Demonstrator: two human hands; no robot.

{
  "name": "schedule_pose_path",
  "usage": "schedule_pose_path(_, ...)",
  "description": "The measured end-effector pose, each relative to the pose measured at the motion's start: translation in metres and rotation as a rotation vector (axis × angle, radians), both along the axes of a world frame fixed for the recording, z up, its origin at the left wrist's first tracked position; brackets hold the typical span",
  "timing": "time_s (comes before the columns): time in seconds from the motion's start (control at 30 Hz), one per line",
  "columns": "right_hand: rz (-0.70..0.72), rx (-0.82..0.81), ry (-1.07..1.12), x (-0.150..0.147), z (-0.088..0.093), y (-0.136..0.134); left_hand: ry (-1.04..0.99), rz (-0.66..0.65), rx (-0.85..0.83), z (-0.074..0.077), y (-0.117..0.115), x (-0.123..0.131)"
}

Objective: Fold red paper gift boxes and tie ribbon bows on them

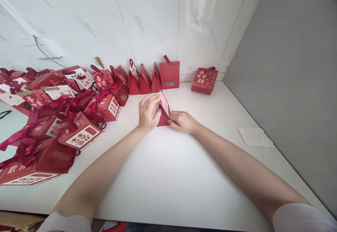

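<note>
A small red paper gift box (164, 112) with slanted sides and a pink printed face stands on the white table between my hands. My left hand (147, 112) wraps round its left side, fingers over the upper part and thumb on the near face. At the box's lower right edge, my right hand (181, 121) pinches with curled fingers. Behind it are several similar upright red boxes (145, 79) with strap handles, and a plain-backed red box (169, 74) faces me.
A patterned red box (204, 81) lies flat at the back right. Several ribboned red boxes (80, 130) crowd the left side. A folded white tissue (255, 137) lies near the grey partition (284, 77) on the right. White wall tiles (150, 18) rise behind the table (168, 176).
</note>
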State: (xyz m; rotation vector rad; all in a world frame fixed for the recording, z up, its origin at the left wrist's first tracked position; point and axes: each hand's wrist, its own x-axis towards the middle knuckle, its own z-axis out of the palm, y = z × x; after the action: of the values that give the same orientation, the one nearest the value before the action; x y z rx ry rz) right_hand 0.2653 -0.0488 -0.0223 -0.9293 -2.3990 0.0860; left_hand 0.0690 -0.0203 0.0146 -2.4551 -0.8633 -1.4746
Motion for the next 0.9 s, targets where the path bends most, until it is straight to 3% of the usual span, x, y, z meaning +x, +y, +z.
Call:
schedule_pose_path(0.13,0.006,-0.005,0.009,-0.001,0.0,0.0,0.0,0.05,-0.021,0.002,-0.002,0.001)
schedule_pose_path(0.3,-0.002,-0.012,0.011,0.001,0.001,0.001,-0.019,-0.046,-0.05,-0.006,-0.003,0.0)
schedule_pose_path(0.43,-0.043,-0.039,0.035,0.005,0.001,0.002,-0.062,-0.104,-0.322,-0.03,0.011,-0.006)
schedule_pose_path(0.6,-0.105,-0.103,0.114,0.008,0.001,0.003,-0.154,-0.308,-0.714,-0.052,0.032,-0.013)
schedule_pose_path(0.73,-0.21,-0.143,0.18,0.012,0.0,0.005,-0.175,-0.309,-0.747,-0.051,0.031,-0.014)
schedule_pose_path(0.9,-0.056,-0.117,0.135,0.015,0.001,0.004,-0.104,-0.346,-0.643,-0.042,0.026,-0.01)
